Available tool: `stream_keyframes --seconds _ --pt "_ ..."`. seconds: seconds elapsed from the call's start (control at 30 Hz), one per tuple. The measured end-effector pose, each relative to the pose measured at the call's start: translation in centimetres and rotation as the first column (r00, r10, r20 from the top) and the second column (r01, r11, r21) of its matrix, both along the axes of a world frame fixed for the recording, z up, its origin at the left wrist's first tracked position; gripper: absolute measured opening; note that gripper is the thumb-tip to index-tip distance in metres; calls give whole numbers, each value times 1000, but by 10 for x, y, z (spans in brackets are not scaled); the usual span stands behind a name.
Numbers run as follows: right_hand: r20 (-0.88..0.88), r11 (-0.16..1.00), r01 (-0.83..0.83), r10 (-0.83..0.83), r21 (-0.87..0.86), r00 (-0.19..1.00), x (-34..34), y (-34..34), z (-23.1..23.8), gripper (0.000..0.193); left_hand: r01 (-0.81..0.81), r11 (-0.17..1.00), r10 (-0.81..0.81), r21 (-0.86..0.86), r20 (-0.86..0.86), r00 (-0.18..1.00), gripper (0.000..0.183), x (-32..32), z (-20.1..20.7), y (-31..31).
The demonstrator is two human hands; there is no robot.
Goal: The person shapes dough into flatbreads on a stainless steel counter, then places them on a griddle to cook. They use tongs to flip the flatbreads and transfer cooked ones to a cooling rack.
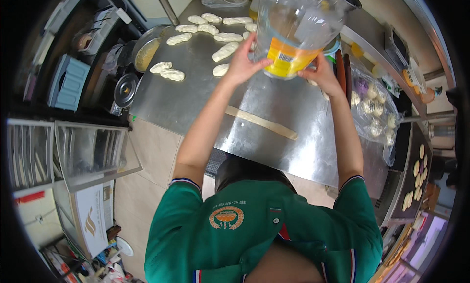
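Between both hands I hold a large clear plastic jug (279,30) with a yellow and orange label, raised over the far part of the metal worktop (196,94). My left hand (244,62) grips its left side, thumb across the label. On the lower right side of the jug is my right hand (320,76), its fingers partly hidden. A long flat strip of dough (262,122) lies nearer to me on the worktop. Several twisted dough pieces (226,51) are spread beyond and left of my left hand.
On the right, a clear plastic bag (377,109) covers round pieces. Farther right, a dark tray (416,180) carries small pale pieces. A metal bowl (147,50) and a round-lidded pot (126,88) stand left of the worktop. An open glass-panelled door (93,153) juts out at lower left.
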State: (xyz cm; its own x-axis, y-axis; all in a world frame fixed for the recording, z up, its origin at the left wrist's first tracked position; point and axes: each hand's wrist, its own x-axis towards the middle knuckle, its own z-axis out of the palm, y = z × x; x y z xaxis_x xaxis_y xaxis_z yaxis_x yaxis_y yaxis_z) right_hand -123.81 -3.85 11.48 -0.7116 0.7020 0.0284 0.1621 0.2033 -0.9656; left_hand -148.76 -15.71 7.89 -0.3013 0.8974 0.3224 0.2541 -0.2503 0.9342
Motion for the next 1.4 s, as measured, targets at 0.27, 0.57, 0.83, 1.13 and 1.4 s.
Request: stream_keyframes --seconds 0.27,0.57,0.83,1.13,1.4 --pt "-68 990 110 -104 87 992 14 -48 38 94 28 997 -12 74 -208 978 104 -10 75 -39" --pt "255 996 -94 94 -14 962 62 -58 -46 103 253 922 -318 -294 -199 927 128 -33 7 -77" --pt "-96 992 -13 25 123 995 21 -12 43 93 345 938 -346 -31 -147 927 135 -21 79 -6" --pt "104 990 -113 104 82 989 19 -33 19 116 253 961 -276 -114 -297 914 134 -44 54 -54" --pt "101 970 -239 235 33 967 -9 -58 -36 134 303 905 -374 -300 -217 902 134 -54 -12 -96"
